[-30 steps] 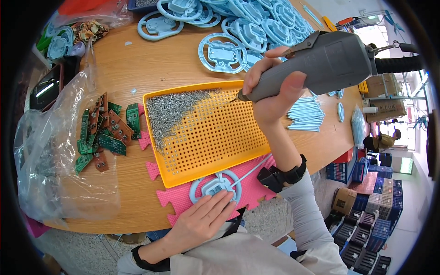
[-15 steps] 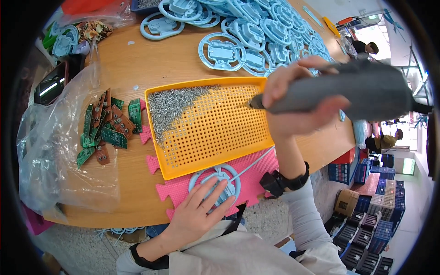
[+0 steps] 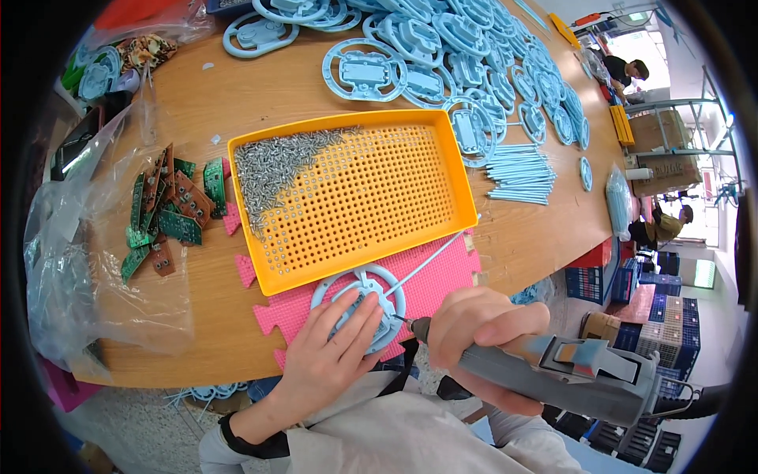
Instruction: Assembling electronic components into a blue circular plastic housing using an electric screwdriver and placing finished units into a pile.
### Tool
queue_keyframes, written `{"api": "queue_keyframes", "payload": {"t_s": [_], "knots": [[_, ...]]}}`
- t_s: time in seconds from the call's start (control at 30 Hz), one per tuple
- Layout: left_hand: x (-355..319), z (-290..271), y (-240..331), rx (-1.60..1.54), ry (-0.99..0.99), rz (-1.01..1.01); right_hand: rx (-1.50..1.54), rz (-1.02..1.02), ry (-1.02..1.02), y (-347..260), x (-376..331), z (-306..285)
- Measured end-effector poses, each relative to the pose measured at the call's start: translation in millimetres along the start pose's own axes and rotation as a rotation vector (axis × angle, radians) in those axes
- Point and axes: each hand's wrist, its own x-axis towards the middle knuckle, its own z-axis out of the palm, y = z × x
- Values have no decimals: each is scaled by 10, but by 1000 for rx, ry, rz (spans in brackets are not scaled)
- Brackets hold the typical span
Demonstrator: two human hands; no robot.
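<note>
A light blue plastic toy steering wheel (image 3: 368, 283) lies on the pink foam mat (image 3: 442, 272) near the table's front edge. My left hand (image 3: 328, 347) rests on it, fingers stretched out and covering part of its middle. In my right hand (image 3: 478, 336) is a grey electric screwdriver (image 3: 560, 387), tilted, with its tip at the wheel's right side. Whether a screw is on the tip is too small to tell. A thin light blue rod (image 3: 426, 259) slants up from the wheel. Just beyond stands a yellow perforated tray (image 3: 371, 257) with loose silver screws (image 3: 276, 166).
Green and brown circuit boards (image 3: 183, 209) and a clear plastic bag (image 3: 67, 276) lie at the left. Many blue wheels (image 3: 466, 67) are piled at the back, beside a bundle of blue rods (image 3: 521, 174). Two people (image 3: 628, 69) are at the far right.
My right hand has brought the screwdriver from over the tray's right side down to the wheel. My left hand stays on the wheel. The view has shifted slightly.
</note>
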Motion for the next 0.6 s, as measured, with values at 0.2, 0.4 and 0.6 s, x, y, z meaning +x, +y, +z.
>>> {"api": "queue_keyframes", "payload": {"t_s": [0.2,0.4,0.6], "knots": [[-3,-2,-1,4,2,-6,134,33,-84,3,-69,-68],[-20,-6,-8,8,-16,-7,23,82,-227,-57,5,-54],[-14,-15,-4,21,-38,-6,-71,-67,-160,68,-8,40]]}}
